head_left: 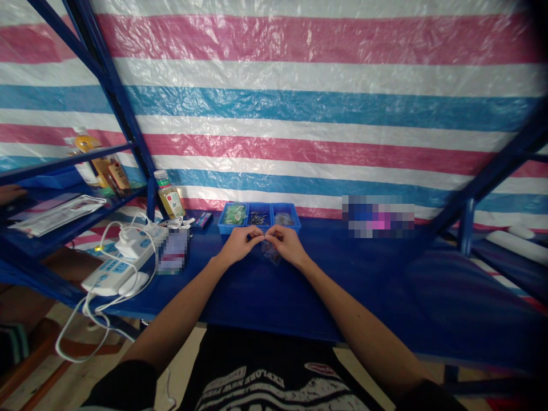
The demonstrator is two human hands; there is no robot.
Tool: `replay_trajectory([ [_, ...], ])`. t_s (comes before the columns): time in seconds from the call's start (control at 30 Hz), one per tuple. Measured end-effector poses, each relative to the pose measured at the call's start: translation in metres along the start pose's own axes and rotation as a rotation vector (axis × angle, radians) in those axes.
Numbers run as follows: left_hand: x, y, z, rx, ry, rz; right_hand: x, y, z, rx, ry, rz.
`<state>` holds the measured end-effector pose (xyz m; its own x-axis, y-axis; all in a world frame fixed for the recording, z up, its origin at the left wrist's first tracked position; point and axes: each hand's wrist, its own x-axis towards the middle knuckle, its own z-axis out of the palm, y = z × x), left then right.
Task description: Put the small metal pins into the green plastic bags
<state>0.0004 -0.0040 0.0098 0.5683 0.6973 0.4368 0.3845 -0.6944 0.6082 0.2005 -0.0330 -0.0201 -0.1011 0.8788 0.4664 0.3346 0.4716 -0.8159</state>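
Observation:
My left hand (pixel 242 242) and my right hand (pixel 287 244) meet fingertip to fingertip over the blue table, just in front of the bins. Both are closed in a pinch; whatever sits between the fingertips is too small to make out. Below and partly behind my right hand lies a little heap of clear plastic packets (pixel 271 255), partly covered by the fingers. Three joined blue bins (pixel 260 205) stand right behind the hands. The left bin holds pale green pieces (pixel 235 213), the middle one dark, thin metal pieces (pixel 258 218), the right one greyish translucent pieces (pixel 283 220).
On the left are a white power strip (pixel 107 275) with tangled cables, a blurred-out flat item (pixel 172 251) and a drink bottle (pixel 170 196). Blue frame posts (pixel 124 108) rise at both sides. A striped plastic sheet (pixel 308 108) hangs behind the table (pixel 342 285).

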Motion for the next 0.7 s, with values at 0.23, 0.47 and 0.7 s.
replay_trajectory([
  [0.23,0.0003,0.0014,0.0,-0.036,-0.041,-0.009,0.0,0.006,0.0018,0.032,-0.019,0.006],
  [0.47,0.0004,0.0001,0.0008,-0.018,-0.027,0.013,0.0001,0.0029,-0.0007,-0.018,-0.011,0.005],
  [0.7,0.0015,-0.0023,0.0026,-0.015,-0.011,0.006,0.0014,0.0026,-0.0007,0.023,-0.01,-0.004],
])
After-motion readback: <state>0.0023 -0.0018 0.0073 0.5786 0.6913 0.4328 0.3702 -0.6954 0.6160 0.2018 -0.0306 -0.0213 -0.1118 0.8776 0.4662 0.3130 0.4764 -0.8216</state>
